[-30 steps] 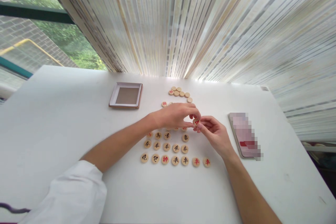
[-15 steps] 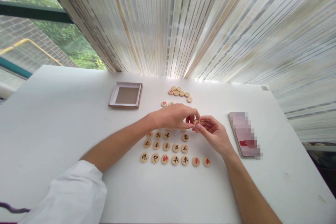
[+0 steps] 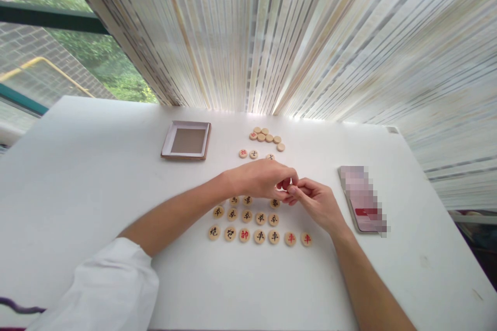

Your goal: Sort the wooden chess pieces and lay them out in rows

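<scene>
A curtain [image 3: 310, 36] of pale vertical strips is hanging behind a white table [image 3: 77, 165], and a window [image 3: 58, 46] is showing greenery at far left. The table is carrying the whole working layout. A phone [image 3: 363, 199], its screen pixelated, is lying flat near the right edge, outside the work area. A shallow square box [image 3: 186, 140] is sitting open at the far side, apparently positioned for easy reach.

Xiangqi pieces are lying face up, their characters exposed for reading. Most are standing in loose rows [image 3: 244, 235] in front of the person, and a tight cluster [image 3: 264, 137] is sitting further off, with a few strays between.

Both forearms are reaching in over the rows, a white sleeve [image 3: 101, 284] covering the upper left arm. The left hand [image 3: 260, 178] and right hand [image 3: 316, 204] are meeting above the rows, their fingers [image 3: 289, 183] curled closed toward each other. Any piece between them is hidden, so a grip cannot be confirmed.
</scene>
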Available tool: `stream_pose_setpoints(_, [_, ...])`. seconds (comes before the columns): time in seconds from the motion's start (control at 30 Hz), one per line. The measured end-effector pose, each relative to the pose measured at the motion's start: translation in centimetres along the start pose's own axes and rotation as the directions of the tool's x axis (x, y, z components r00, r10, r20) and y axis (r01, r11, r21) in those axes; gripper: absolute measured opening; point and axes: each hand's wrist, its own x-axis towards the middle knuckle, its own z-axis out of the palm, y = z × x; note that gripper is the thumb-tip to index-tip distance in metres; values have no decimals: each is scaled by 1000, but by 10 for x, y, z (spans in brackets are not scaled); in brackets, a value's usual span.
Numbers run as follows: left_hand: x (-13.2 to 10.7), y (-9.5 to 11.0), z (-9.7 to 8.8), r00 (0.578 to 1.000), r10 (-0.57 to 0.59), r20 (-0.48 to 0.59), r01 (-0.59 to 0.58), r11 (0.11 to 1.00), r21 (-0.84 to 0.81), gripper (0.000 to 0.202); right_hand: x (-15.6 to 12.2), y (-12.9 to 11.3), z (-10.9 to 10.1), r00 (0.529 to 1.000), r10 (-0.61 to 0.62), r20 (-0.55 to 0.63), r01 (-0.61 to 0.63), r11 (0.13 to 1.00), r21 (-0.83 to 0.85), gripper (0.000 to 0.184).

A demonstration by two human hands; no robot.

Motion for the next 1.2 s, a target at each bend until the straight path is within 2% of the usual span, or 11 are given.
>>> stream_pose_setpoints(0.47, [-2,-1,-3,1000,0,-22,0,1000,-20,8,-2,0,-4,994,-52,97,55,998,-26,35])
stream_pose_setpoints(0.63, [-2,-4,-4,999,19,-28,-19,1000,-17,9,-2,-2,-5,991,-61,123,60,998,10,33])
stream_pose_setpoints(0.8, [-1,-6,-5,997,50,-60,-52,998,-33,11,-1,0,-6,994,-76,79,73,996,42,34])
stream_pose_setpoints(1.2, [-2,-6,-7,996,30,-86,-37,996,-76,12,0,-1,-6,992,-120,-26,122,990,74,27])
